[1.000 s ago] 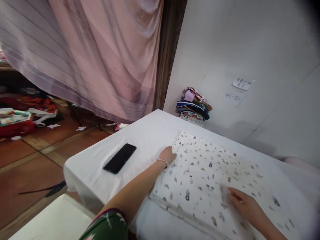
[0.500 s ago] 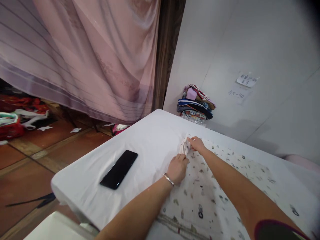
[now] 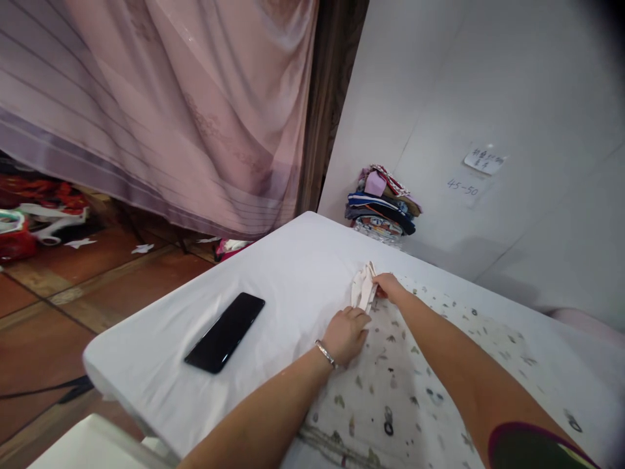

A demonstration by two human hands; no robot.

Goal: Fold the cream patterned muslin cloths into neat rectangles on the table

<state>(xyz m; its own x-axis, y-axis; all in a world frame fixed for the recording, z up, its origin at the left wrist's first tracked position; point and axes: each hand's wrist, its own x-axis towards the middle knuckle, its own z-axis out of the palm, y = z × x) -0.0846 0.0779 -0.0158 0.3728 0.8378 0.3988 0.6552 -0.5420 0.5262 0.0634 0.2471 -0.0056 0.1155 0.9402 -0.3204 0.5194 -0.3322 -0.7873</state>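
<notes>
Cloth (image 3: pixel 388 365) with little printed shapes lies on the white table (image 3: pixel 297 260) in the head view, beyond a black phone (image 3: pixel 225 332). The right hand (image 3: pixel 389 288) pinches its bunched edge. The left hand (image 3: pixel 346 333) curls there; I cannot tell if it grips. Gathering the edge seems the step now; next needs steady fingers.

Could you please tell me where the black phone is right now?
In the head view, the black phone lies flat on the white-covered table, to the left of the person's left hand and the patterned cloth.
</notes>
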